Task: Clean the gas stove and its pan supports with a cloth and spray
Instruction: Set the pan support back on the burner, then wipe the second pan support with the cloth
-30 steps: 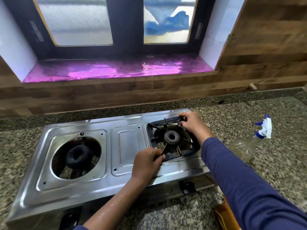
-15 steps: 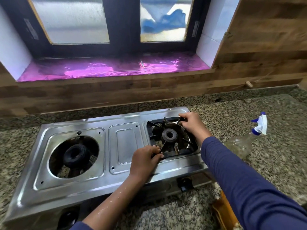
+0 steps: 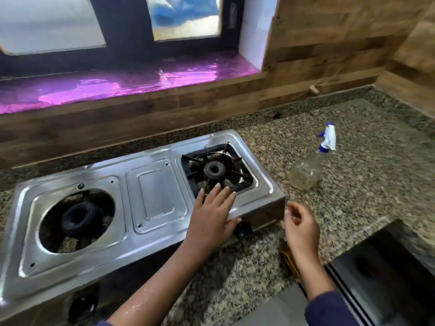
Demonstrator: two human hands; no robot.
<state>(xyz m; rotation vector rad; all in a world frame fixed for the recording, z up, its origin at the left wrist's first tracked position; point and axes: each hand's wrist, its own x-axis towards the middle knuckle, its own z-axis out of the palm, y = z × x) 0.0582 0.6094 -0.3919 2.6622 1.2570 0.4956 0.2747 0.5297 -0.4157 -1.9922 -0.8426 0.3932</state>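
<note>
Granite counter (image 3: 376, 184); seemingly unlabelled spray bottle (image 3: 308, 170)

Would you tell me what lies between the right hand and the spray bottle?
Only bare granite countertop separates the right hand from the spray bottle, in the head view.

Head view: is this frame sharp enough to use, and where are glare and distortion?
Head view: motion blur smears the right hand and spray bottle; the left hand is sharper; purple glare covers the window sill; the gas stove reflects light; wide-angle distortion bows its edges.
</note>
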